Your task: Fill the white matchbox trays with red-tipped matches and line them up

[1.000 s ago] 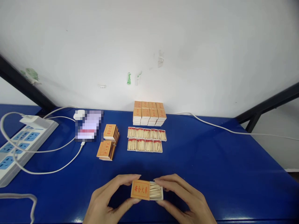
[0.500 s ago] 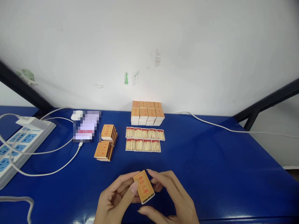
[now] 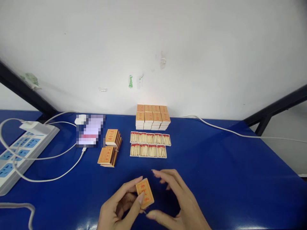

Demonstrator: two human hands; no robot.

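Note:
An orange matchbox [image 3: 146,191] with red lettering is held between the thumb and fingers of my left hand [image 3: 124,204], near the front of the blue table. Just right of it, my right hand [image 3: 178,198] is apart from the box, thumb and fingers spread with nothing between them. Beyond my hands, trays filled with red-tipped matches [image 3: 148,150] lie in two rows. Behind the trays stands a block of stacked orange matchboxes [image 3: 153,117]. Two smaller stacks of orange covers or boxes [image 3: 106,155] rest to the left.
A phone [image 3: 90,129], blurred out, lies at the back left with a white cable [image 3: 72,166] attached. At the far left is a power strip [image 3: 26,150]. Another thin cable [image 3: 223,128] runs along the white wall at the right.
My right hand has moved slightly right, away from the matchbox. The box in my left hand has turned a little, and its dark end gap no longer shows.

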